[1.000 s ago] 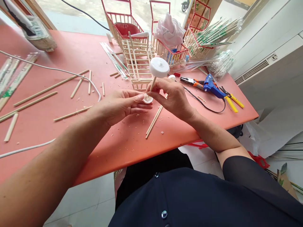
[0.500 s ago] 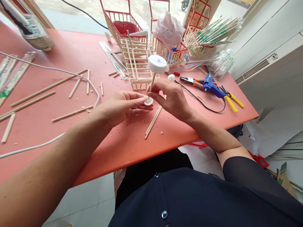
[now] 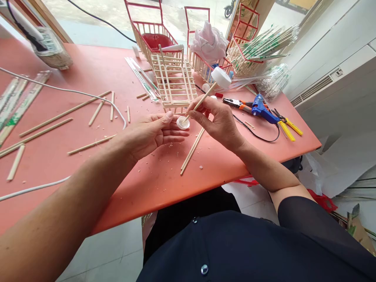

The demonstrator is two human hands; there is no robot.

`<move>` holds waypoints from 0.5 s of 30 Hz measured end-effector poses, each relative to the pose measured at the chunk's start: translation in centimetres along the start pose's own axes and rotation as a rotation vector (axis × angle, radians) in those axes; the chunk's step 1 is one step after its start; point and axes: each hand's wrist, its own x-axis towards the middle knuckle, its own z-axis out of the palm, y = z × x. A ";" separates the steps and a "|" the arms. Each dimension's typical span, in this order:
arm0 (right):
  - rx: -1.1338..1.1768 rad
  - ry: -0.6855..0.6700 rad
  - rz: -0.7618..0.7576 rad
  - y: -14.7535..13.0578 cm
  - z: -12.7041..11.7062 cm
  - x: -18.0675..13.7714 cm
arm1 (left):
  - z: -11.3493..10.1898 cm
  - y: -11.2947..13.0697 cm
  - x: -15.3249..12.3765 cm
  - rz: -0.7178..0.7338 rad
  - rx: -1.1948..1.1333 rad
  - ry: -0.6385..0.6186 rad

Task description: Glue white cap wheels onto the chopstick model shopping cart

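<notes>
1. Stick (image 3: 199, 102), with a big cap (image 3: 221, 77) on its far end, is held tilted in the air just in front of the frame (image 3: 174, 84). Its top leans off to the frame's right.
2. Its near end meets a small cap (image 3: 183, 123), also just in front of the frame.
3. Right hand (image 3: 219, 121): the fingers (image 3: 202, 114) are closed on the stick's lower part, thumb and forefinger pinching it.
4. Left hand (image 3: 149, 133): palm turned up, the thumb and a fingertip grip the small cap. The other fingers lie stretched out.
5. Both hands are above the desk (image 3: 88, 164), in front of the frame.
6. Two loose sticks (image 3: 192, 150) lie side by side on the desk in front of the frame, partly under the right hand.
7. A glue gun (image 3: 261, 106) lies to the right of the frame. A white cable (image 3: 73, 92) runs to the frame's left.
</notes>
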 end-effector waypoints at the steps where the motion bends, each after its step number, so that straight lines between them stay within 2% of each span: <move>1: -0.001 -0.002 -0.001 0.0 0.0 0.0 | 0.2 0.2 -0.1 -0.016 -0.019 0.008; 9: 0.009 0.010 -0.032 0.0 -0.1 -0.1 | 1.1 1.2 -0.6 -0.064 -0.104 0.028; 15: 0.009 0.013 -0.068 -0.3 0.0 -0.2 | 0.3 0.6 -0.4 -0.007 -0.117 -0.061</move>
